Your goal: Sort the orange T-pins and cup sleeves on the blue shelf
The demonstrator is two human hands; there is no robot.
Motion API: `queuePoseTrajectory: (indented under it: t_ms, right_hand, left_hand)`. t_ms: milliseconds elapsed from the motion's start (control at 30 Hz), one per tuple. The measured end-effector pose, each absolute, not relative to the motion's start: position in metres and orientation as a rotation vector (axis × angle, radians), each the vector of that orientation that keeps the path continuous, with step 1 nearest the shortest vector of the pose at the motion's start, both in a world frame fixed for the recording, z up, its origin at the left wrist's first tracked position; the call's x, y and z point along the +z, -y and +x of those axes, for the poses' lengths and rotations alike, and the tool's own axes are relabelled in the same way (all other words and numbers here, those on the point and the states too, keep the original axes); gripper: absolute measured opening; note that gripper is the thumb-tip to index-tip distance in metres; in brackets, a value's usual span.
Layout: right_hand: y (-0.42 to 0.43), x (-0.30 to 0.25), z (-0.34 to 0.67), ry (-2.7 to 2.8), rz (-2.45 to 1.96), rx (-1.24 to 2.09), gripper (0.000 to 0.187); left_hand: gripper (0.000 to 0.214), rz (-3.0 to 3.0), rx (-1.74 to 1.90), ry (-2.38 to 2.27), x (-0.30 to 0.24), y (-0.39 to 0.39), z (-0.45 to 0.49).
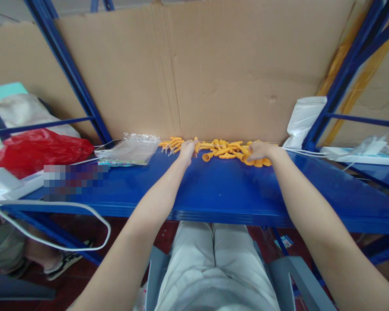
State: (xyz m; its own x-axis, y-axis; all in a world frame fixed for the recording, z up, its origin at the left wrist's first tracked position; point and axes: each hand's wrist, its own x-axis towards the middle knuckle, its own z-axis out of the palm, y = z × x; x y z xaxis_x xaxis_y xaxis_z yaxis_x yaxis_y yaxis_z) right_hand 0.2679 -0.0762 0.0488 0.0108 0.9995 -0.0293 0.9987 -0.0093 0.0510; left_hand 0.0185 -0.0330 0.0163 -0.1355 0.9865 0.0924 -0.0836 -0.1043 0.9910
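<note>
Orange pieces (225, 151) lie in a loose row at the back of the blue shelf (214, 190), touching the cardboard (214, 73). The row's long axis runs from 9 to 3 o'clock.

We see the left hand (187, 151) on the row's left part, fingers curled down among the pieces, with a few more lying beyond it at 9 o'clock. The right hand (259, 151) rests palm-down on the right end, fingers bent. We cannot tell whether either hand has closed on a piece.

Both hands touch the row, so neither is nearer. The bulk of the row lies between them, at 3 o'clock from the left hand and 9 o'clock from the right.

Outward, clear bags (129, 149) lie just beside the row at 9 o'clock, and a red bag (39, 149) sits farther the same way. A white bag (304, 116) stands at 2 o'clock from the right hand. A white cable (52, 207) loops over the shelf's near edge at 8 o'clock.
</note>
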Motion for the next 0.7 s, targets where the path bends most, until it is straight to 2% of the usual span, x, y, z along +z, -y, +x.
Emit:
queuePoseTrajectory:
  t_ms: [133,300,500,700]
  right_hand:
    - [0.079,0.048,0.266,-2.139,2.215,0.031,0.021]
    - [0.068,0.039,0.275,-2.209,2.178,0.060,0.014]
    - [0.055,0.033,0.280,-2.405,2.208,0.438,0.028]
    - [0.071,0.030,0.238,-2.843,2.003,0.418,0.041]
  left_hand:
    - [0.034,1.153,1.410,-1.195,0.017,0.034,0.019]
    - [0.031,1.174,1.402,-1.207,0.015,0.032,0.019]
    - [0.035,1.248,1.350,-1.212,0.016,0.036,0.018]
    - [0.033,1.302,1.293,-1.129,0.018,0.045,0.020]
